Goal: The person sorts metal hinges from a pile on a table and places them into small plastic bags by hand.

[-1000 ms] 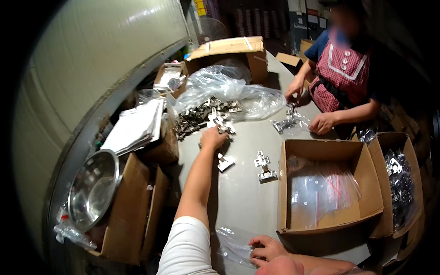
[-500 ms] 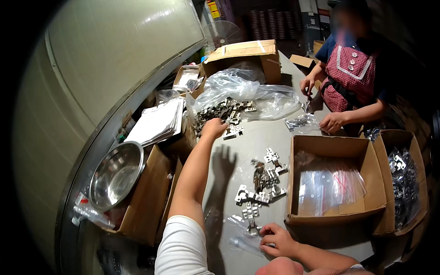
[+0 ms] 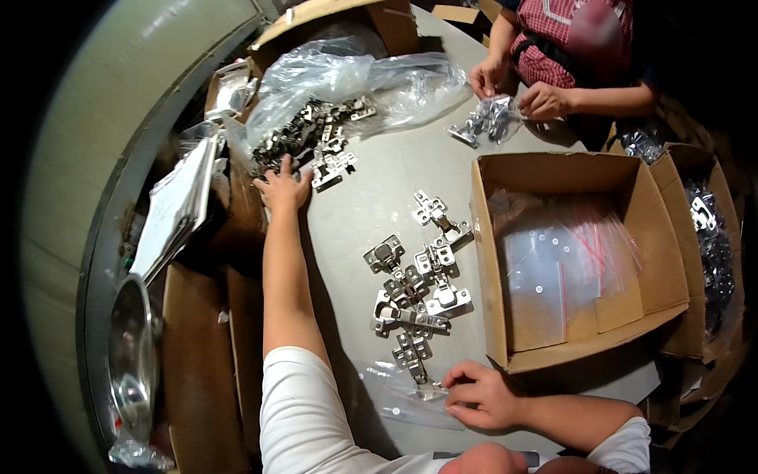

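My left hand reaches far out with its fingers spread at the near edge of a heap of metal cabinet hinges. Its fingertips touch or almost touch the heap; nothing shows in its grasp. Close to me, my right hand has thumb and fingers bent around the edge of a clear plastic bag lying flat on the table. Several loose hinges lie scattered just beyond that bag, the nearest one resting at its edge.
An open cardboard box with clear zip bags stands right, beside a box of bagged hinges. Across the table, a co-worker's hands handle bagged hinges. Plastic sheeting, papers and a steel bowl line the left.
The whole view has shifted. My left hand has moved leftward along the heap and its curled fingers have spread. My right hand stays by the plastic bag.
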`<move>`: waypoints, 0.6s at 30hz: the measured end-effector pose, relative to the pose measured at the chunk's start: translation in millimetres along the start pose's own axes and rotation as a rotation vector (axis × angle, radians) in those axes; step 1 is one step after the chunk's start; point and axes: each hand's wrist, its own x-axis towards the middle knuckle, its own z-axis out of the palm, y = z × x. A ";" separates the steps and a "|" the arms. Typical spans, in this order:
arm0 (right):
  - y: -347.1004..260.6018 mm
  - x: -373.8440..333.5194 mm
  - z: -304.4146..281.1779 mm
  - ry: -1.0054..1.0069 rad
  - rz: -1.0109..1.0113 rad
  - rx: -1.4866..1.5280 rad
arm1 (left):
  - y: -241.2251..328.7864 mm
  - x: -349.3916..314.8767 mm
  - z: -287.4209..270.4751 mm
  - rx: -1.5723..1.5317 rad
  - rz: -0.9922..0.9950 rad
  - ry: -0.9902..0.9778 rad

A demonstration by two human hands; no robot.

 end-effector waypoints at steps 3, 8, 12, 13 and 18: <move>6.5 -3.9 3.7 0.005 0.000 -0.034 | 4.0 -21.9 -2.7 0.045 0.043 -0.042; 7.7 -10.5 2.8 0.017 -0.058 -0.004 | 27.1 -94.6 -26.0 0.046 0.092 -0.119; 10.7 -9.2 4.6 0.003 -0.112 -0.020 | 38.1 -144.7 -43.9 0.007 0.118 -0.204; 10.6 -8.7 4.4 0.005 -0.108 -0.004 | 41.9 -157.1 -47.5 -0.026 0.128 -0.242; 17.2 -2.6 5.3 0.038 -0.194 -0.014 | 56.2 -226.8 -69.2 -0.162 0.331 -0.187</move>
